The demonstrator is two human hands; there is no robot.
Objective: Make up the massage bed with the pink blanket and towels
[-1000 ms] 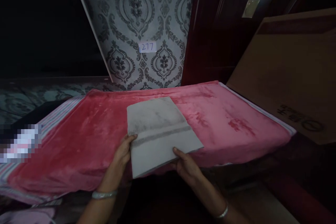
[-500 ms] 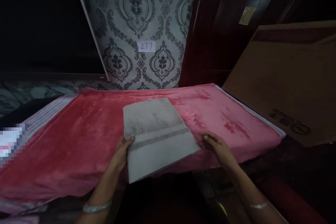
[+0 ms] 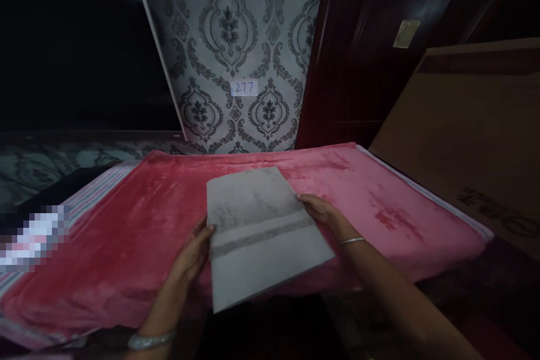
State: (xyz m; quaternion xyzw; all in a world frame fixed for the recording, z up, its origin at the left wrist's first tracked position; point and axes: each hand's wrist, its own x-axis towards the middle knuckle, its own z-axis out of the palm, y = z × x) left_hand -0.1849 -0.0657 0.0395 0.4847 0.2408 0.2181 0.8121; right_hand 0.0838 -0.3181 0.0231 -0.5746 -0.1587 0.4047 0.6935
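Note:
A flat, pale grey rectangular board (image 3: 270, 264) with dark smudges and a darker stripe across it is held tilted above the near part of the pink blanket (image 3: 139, 225). It may be a book or folded cardboard; the frames do not settle which. My left hand (image 3: 194, 250) grips its left edge, thumb on top and the other fingers mostly hidden beneath. At the upper right edge, my right hand (image 3: 319, 212) takes hold, with its fingertips at the rim and part of the grip hidden.
A large cardboard box (image 3: 468, 129) stands on the right, beside the blanket-covered surface. Behind are patterned wallpaper with a paper label (image 3: 244, 88) reading 277, a dark screen (image 3: 76, 50) and a dark red panel (image 3: 358, 67). A blurred patch (image 3: 34, 239) lies at left.
My right hand has moved up along the board's right side, from beside its lower right corner onto its edge. My left hand keeps its hold. The view has shifted slightly.

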